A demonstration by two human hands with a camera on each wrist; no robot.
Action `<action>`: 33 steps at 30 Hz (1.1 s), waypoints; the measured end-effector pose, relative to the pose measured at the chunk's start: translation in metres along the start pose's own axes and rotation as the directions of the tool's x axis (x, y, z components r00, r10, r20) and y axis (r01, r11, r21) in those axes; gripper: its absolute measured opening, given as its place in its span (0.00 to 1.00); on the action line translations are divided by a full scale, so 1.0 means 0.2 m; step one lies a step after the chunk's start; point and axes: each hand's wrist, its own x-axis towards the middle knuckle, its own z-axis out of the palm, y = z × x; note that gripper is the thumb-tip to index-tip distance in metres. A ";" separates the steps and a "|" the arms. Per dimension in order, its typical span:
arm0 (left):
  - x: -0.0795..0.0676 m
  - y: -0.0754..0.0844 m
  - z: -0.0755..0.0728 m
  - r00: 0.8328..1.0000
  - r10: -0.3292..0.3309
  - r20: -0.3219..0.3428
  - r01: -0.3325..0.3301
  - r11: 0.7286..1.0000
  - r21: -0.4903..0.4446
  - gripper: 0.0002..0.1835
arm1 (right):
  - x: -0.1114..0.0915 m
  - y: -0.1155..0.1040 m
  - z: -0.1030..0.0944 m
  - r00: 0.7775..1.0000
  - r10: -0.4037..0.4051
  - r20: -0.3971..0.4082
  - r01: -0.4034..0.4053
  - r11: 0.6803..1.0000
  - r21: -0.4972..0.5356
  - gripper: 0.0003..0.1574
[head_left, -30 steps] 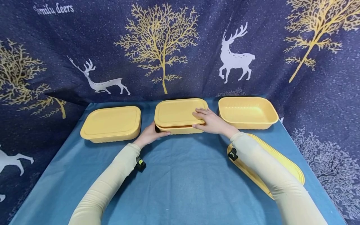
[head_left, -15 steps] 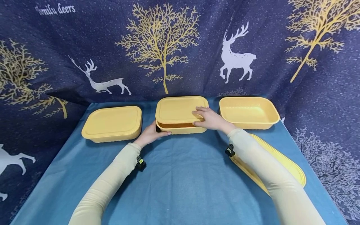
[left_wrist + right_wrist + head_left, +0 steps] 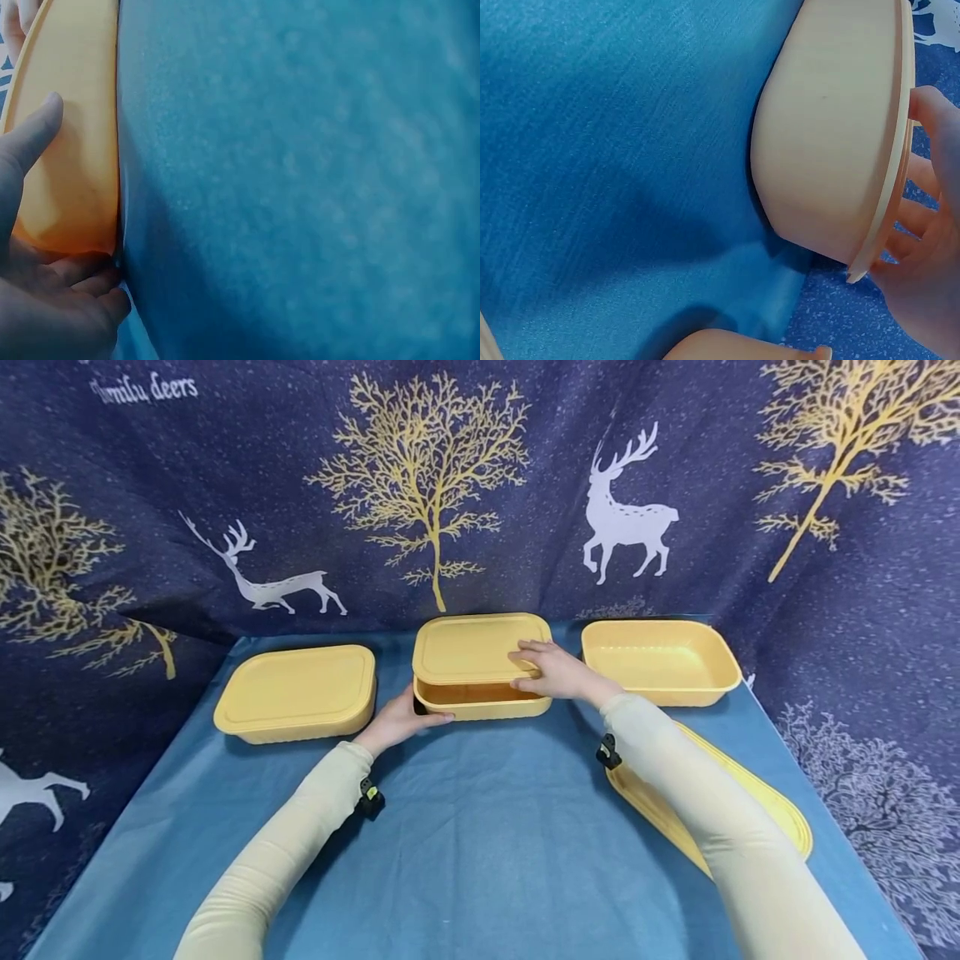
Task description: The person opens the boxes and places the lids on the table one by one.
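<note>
In the middle of the head view stands a yellow rectangular plastic box (image 3: 483,710) with its lid (image 3: 480,647) tilted up at the front, showing a dark-orange gap. My left hand (image 3: 395,721) grips the box's left end, thumb along the front wall. In the left wrist view, the curled fingers of this left hand (image 3: 67,300) lie round the end of the box (image 3: 82,187). My right hand (image 3: 555,672) holds the lid's right front corner, fingers spread on top and thumb at the front edge. The right wrist view shows the right hand (image 3: 930,202) at the rim above the box wall (image 3: 825,142).
A lidded yellow box (image 3: 296,693) stands at the left, and a lidless one (image 3: 660,672) at the right. Under my right forearm a loose yellow lid (image 3: 757,802) lies on the blue cloth (image 3: 480,843). A patterned dark-blue curtain (image 3: 525,552) hangs behind.
The front edge of the middle box's lid has risen and moved back with my right hand, widening the gap. My left hand has kept its place on the box.
</note>
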 end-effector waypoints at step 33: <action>0.15 0.19 -0.17 0.966 0.218 0.137 -0.257 0.825 0.503 0.47 | -0.03 0.00 -0.02 0.997 -0.024 -0.074 0.019 0.997 -0.072 0.51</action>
